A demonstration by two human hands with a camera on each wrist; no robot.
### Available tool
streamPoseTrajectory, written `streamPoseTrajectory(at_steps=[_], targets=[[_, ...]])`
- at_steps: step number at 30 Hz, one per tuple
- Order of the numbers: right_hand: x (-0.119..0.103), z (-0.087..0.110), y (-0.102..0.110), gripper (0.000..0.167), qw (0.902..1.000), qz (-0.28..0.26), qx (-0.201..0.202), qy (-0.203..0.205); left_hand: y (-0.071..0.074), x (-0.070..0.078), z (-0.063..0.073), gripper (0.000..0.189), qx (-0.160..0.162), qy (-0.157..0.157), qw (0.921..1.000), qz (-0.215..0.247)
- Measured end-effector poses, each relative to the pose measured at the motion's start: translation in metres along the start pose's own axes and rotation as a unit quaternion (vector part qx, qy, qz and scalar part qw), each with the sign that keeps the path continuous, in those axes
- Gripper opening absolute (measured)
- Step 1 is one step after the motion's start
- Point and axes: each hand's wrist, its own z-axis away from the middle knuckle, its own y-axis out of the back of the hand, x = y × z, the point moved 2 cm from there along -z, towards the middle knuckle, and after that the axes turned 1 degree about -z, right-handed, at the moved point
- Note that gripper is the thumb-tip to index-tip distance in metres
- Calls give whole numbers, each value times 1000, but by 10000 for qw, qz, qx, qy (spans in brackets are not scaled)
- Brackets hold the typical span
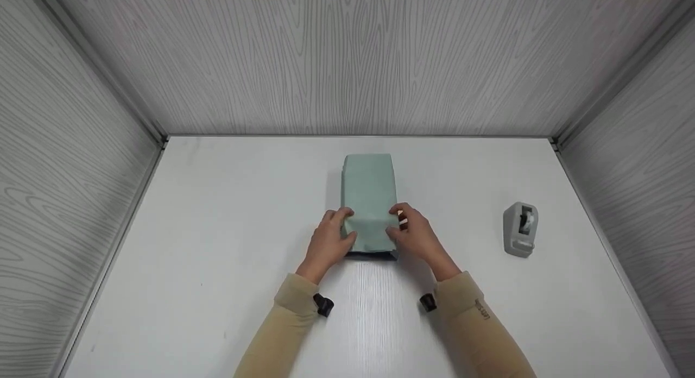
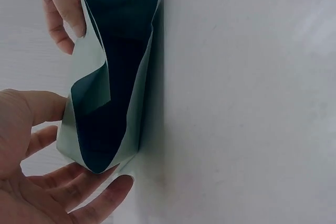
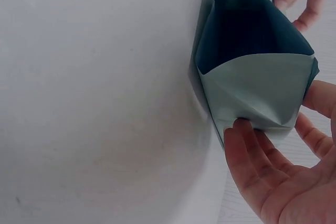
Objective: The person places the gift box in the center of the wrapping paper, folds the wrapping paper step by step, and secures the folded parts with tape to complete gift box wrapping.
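A long, box-shaped sleeve of pale green paper (image 1: 369,188) lies on the table, its near end gaping toward me. Bent paper edges frame that end, and the dark blue inside (image 2: 126,51) is deep in shadow, so its contents are hidden. My left hand (image 1: 327,241) holds the left side near this end, thumb on top and fingers along the side. From the opposite side my right hand (image 1: 417,235) grips the paper, its thumb on the top face. Right-hand fingertips (image 3: 241,124) press the side wall below the rim, denting it in the right wrist view.
A grey tape dispenser (image 1: 520,231) with a roll in it stands on the right part of the white table (image 1: 239,204). Grey wood-grain panels (image 1: 358,63) rise along the back and both sides.
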Motion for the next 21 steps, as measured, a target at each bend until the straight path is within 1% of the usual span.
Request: streamPoseTrajectory(at_steps=[6, 11, 21], targets=[[-1, -3, -3, 32, 9994, 314, 102, 53, -2, 1, -4, 42, 25, -90, 9998, -170], [-2, -7, -5, 33, 9982, 586, 154, 21, -5, 0, -6, 43, 73, -168, 9989, -428], [-5, -10, -8, 32, 9928, 1146, 343, -60, -10, 1, -13, 43, 360, -233, 9953, -867]])
